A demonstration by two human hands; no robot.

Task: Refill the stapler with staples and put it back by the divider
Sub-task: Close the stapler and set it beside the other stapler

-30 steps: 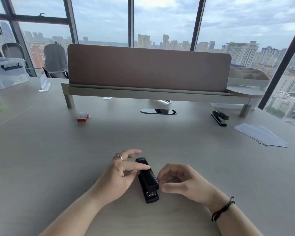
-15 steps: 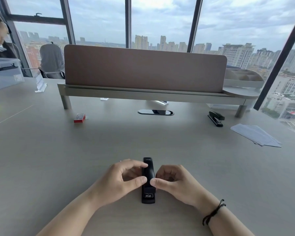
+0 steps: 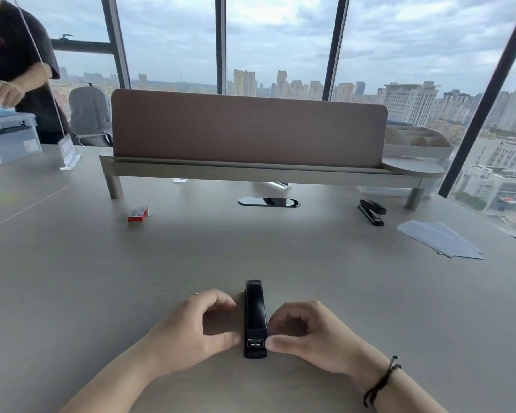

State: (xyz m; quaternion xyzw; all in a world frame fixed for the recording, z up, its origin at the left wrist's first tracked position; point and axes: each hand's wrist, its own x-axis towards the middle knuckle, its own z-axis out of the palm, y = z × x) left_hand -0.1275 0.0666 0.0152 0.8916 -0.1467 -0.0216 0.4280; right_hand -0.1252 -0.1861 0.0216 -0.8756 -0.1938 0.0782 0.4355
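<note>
A black stapler (image 3: 255,317) lies closed on the grey table, pointing straight away from me, its metal end toward me. My left hand (image 3: 195,326) touches its left side with thumb and curled fingers. My right hand (image 3: 306,330) pinches its right side near the metal end. A small red box of staples (image 3: 137,213) sits far left, in front of the brown divider (image 3: 248,132). The divider stands on a raised shelf (image 3: 251,171) at the back.
A second black stapler (image 3: 371,211) lies under the shelf's right end. White sheets (image 3: 438,238) lie at the right. A cable slot (image 3: 268,202) sits mid-table. A clear storage box (image 3: 8,138) and a standing person (image 3: 15,64) are at the far left.
The stapler has turned from slanted to pointing straight ahead. Both hands have closed in on its sides. The view has tilted up a little.
</note>
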